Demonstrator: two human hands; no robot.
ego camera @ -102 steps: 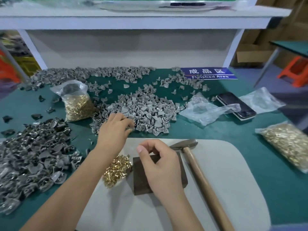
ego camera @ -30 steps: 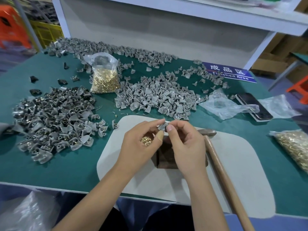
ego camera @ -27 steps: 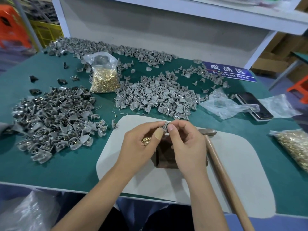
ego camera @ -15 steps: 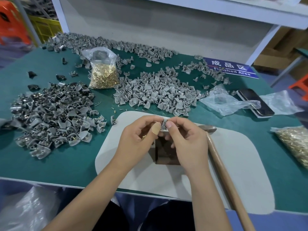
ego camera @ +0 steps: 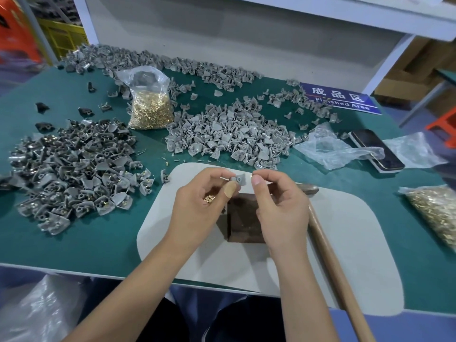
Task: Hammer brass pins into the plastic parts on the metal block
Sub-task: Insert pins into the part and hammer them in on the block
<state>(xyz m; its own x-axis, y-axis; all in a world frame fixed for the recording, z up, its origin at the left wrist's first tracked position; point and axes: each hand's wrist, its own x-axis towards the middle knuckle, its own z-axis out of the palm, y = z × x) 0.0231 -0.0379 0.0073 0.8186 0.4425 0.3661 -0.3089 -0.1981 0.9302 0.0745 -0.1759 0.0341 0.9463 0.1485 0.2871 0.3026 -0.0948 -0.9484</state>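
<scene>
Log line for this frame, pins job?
left hand: pinches small grey plastic part, brass pins in palm | right hand: pinched beside part, contents unclear | wooden-handled hammer: idle | dark metal block: bare

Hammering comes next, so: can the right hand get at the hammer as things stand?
Probably yes. The hammer lies bare just right of the right hand, nothing on its handle. But its fingers pinch something small first.
</scene>
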